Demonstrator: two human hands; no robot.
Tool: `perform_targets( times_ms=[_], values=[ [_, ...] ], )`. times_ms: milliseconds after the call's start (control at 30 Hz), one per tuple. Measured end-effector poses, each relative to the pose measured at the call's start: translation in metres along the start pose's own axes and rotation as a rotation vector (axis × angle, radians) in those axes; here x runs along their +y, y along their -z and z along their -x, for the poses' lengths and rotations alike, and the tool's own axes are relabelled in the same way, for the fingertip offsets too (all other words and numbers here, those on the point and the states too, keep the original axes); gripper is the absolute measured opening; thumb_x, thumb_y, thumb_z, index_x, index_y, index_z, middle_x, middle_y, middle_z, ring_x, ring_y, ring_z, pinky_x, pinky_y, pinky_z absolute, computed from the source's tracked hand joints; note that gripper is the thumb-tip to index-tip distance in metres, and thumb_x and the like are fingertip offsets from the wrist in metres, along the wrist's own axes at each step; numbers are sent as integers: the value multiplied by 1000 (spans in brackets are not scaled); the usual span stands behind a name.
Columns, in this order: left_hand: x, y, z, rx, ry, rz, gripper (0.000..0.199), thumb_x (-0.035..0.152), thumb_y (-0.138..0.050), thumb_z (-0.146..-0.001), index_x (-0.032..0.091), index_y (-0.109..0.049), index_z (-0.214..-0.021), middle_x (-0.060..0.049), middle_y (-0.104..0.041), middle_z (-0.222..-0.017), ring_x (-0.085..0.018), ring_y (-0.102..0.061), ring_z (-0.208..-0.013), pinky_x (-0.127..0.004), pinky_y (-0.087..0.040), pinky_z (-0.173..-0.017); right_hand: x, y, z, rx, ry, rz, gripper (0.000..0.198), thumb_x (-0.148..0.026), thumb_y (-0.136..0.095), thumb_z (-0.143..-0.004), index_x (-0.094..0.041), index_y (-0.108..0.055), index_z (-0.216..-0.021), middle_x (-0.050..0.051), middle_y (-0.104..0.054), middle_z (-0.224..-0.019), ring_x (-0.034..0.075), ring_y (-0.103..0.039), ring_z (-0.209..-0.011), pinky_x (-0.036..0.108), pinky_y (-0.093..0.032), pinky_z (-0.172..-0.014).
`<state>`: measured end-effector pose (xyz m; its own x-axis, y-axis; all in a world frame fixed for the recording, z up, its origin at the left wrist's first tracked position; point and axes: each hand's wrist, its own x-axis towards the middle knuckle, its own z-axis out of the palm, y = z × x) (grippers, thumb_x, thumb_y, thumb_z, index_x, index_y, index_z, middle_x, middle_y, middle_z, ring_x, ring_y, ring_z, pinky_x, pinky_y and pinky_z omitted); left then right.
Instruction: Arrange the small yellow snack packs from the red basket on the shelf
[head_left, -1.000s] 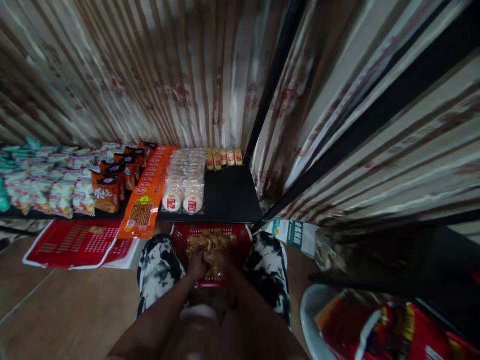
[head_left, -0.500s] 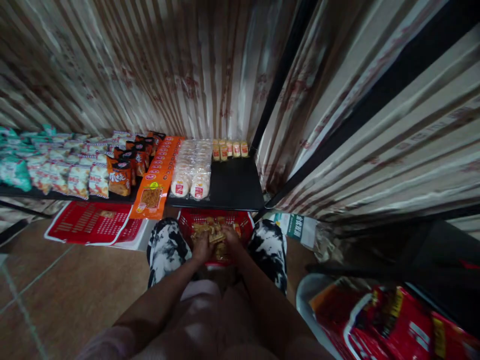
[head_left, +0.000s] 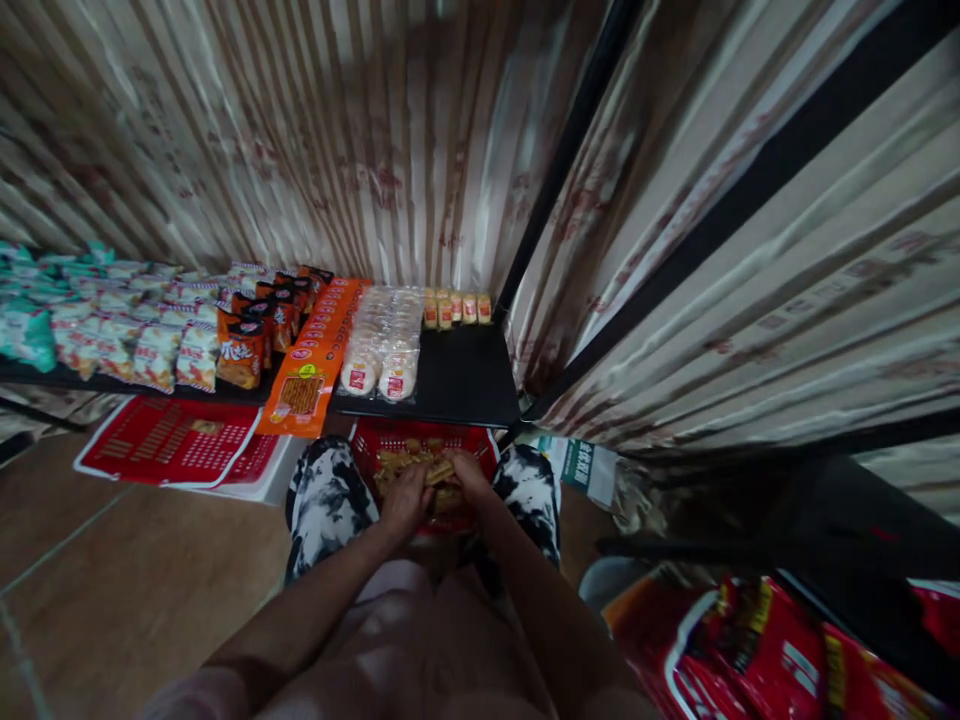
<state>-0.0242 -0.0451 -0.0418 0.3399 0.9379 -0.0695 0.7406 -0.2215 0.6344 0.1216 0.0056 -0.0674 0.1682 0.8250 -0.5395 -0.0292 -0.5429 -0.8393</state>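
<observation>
A red plastic basket (head_left: 366, 440) sits between my knees, filled with small yellow-brown wrapped snack packets (head_left: 391, 464). Both hands are inside it, close together. My left hand (head_left: 407, 498) has its fingers curled round some snack packets. Facing it, my right hand (head_left: 469, 476) is closed on the other end of what looks like the same handful. My fingers hide part of the packets, and the dim light blurs their labels. Just beyond the basket, a black shelf (head_left: 469, 375) carries a short row of yellow-wrapped snacks (head_left: 456, 309) at its back right.
Left along the shelf are clear-wrapped round white crackers (head_left: 376, 345), a long orange packet (head_left: 311, 365), orange-black bags (head_left: 244, 350) and white bags (head_left: 156, 355). A second red basket (head_left: 169, 440) is below. Red packages (head_left: 780, 650) lie at lower right. Black shelf posts (head_left: 559, 165) stand before striped curtains.
My hands have drawn slightly closer together over the packets, still inside the basket. The whole view has shifted a little.
</observation>
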Motion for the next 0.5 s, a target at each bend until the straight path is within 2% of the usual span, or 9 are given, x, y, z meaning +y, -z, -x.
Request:
perform_targets(
  times_ms=[233,367,500],
  values=[
    [7,5,-1,11,51,107,38,26,-43,-88,19,-48,-124,-9,-58,-121,-21,-53,-113,-33,-38,-99,-21,3,15,1,-63,-46,11,-28,-59,-72,-17,-58,-74,-4,-59,-60,9,-55,-53,16,-41,-47],
    [11,4,-4,84,110,251,37,29,-43,-87,18,-51,-121,-10,-59,-119,-21,-54,-111,-34,-38,-99,-35,3,23,-20,-90,-24,20,-35,-61,-77,-16,-60,-72,-4,-57,-54,6,-50,-45,14,-38,-43],
    [14,5,-10,161,222,295,31,30,-45,-85,18,-57,-111,-9,-60,-115,-21,-54,-109,-34,-39,-97,-47,4,31,-18,-80,-86,23,-38,-59,-82,-16,-58,-74,-3,-58,-56,5,-50,-42,13,-38,-41]
  ],
)
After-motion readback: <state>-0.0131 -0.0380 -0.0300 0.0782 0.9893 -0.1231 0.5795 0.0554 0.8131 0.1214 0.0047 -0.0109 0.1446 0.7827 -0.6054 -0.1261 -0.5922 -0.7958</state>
